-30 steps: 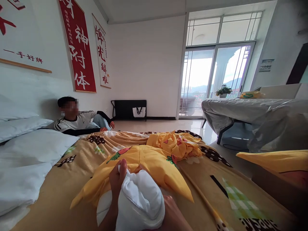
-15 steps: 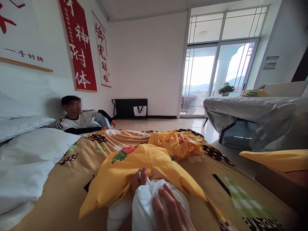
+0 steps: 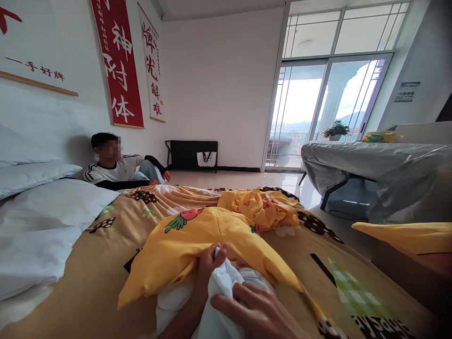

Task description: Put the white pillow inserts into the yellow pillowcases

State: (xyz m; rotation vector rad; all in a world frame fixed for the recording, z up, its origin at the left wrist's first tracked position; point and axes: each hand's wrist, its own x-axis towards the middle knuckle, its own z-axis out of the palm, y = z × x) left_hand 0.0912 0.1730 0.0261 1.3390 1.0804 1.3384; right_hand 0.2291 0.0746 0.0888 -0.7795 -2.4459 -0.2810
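A yellow pillowcase [image 3: 197,230] with a red radish print lies spread in front of me, partly puffed up, its mouth toward me. A white pillow [image 3: 221,282] sits at that mouth, one end inside the case and the rest bunched toward me. My left hand [image 3: 211,263] is closed, pinching a corner of the white pillow between thumb and fingers beside the pillowcase edge. My right hand [image 3: 254,301] rests on the pillow just right of it, fingers bent and thumb apart, with white fabric between them. The far end of the pillow is hidden inside the case.
More white pillows [image 3: 77,207] are piled at the left. Crumpled yellow cloth [image 3: 261,207] lies farther back on the tan patterned bedsheet [image 3: 300,320]. A person [image 3: 120,165] sits beyond the bed. At the right stand a plastic-covered table [image 3: 370,155] and another yellow cloth [image 3: 406,235].
My left hand has moved slightly up and right with the pillow corner. My right hand has turned, its thumb now showing on the white fabric. The view has shifted slightly.
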